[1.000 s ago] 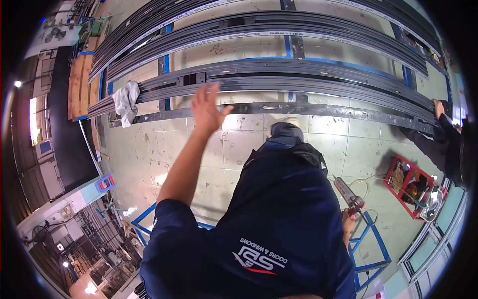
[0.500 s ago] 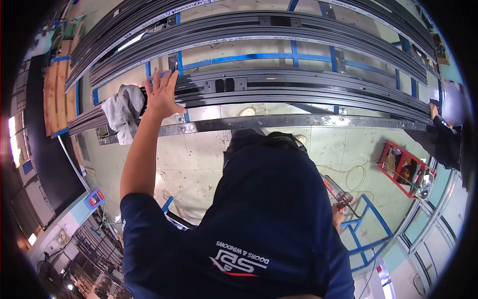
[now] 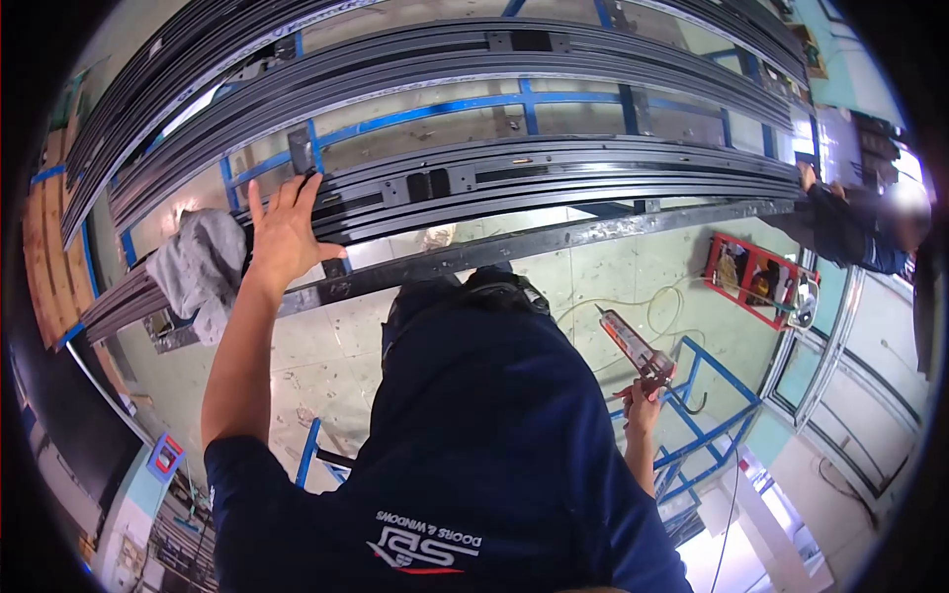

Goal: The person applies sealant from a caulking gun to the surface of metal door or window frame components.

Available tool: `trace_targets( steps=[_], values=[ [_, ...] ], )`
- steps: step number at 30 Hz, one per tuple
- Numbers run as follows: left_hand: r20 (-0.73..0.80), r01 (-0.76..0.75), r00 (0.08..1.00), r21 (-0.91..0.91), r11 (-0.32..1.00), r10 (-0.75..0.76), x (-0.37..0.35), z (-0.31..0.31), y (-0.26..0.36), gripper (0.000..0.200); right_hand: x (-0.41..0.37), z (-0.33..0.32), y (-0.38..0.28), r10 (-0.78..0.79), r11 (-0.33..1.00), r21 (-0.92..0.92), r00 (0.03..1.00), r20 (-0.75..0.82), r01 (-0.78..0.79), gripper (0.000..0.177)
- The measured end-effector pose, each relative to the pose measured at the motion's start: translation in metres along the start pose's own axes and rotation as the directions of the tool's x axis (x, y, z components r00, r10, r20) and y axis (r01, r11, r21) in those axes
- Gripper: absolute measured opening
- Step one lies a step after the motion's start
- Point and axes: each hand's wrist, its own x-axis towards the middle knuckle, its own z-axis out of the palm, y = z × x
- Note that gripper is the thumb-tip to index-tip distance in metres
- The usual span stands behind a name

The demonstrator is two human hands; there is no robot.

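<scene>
Head view shows my left hand (image 3: 282, 232) spread wide open and pressed flat on the profile (image 3: 593, 183), likely to steady it, a rag (image 3: 198, 267) just beside it, while my right hand (image 3: 641, 403) grips the sealant gun (image 3: 633, 348) low, well apart, nozzle up.

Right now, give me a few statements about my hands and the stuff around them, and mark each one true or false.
1. The left hand lies flat, fingers spread, on a dark aluminium profile. True.
2. The right hand holds a hammer. False: it grips a caulking gun.
3. A grey rag lies on the profiles beside the left hand. True.
4. The red crate sits on the profiles. False: it stands on the floor.
</scene>
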Motion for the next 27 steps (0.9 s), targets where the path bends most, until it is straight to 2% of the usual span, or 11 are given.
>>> trace_targets(
  steps=[8,14,15,16,18,22,25,27],
  values=[
    [-0.017,-0.079,0.997,0.004,0.997,0.079,0.002,0.001,-0.002,0.110,-0.029,0.003,0.031,0.082,0.995,-0.046,0.993,-0.085,-0.086,0.015],
    [0.010,-0.080,0.997,0.078,0.994,0.080,0.003,-0.001,0.000,0.111,-0.051,0.005,0.063,0.154,0.982,-0.099,0.983,-0.095,-0.163,0.028],
    [0.010,-0.083,0.997,0.079,0.993,0.082,0.003,0.000,0.000,0.111,-0.056,0.007,0.063,0.104,0.981,-0.154,0.989,-0.107,-0.120,0.029],
    [0.010,-0.084,0.996,0.089,0.992,0.083,0.003,0.001,0.000,0.112,-0.059,0.008,0.062,0.105,0.981,-0.151,0.989,-0.107,-0.120,0.029],
    [0.009,-0.086,0.996,0.101,0.991,0.085,0.003,0.001,0.000,0.112,-0.064,0.009,0.059,0.130,0.947,-0.275,0.982,-0.136,-0.163,0.028],
    [0.022,-0.078,0.997,0.102,0.992,0.076,0.003,0.000,0.001,0.112,-0.068,0.016,0.055,0.136,0.953,-0.252,0.981,-0.137,-0.168,0.027],
    [0.025,-0.075,0.997,0.104,0.992,0.073,0.003,0.001,0.001,0.113,-0.061,0.016,0.062,0.146,0.928,-0.314,0.971,-0.188,-0.201,0.028],
    [0.024,-0.075,0.997,0.106,0.991,0.073,0.004,0.000,0.002,0.113,-0.053,0.015,0.070,0.160,0.959,-0.217,0.981,-0.110,-0.180,0.029]
  ],
)
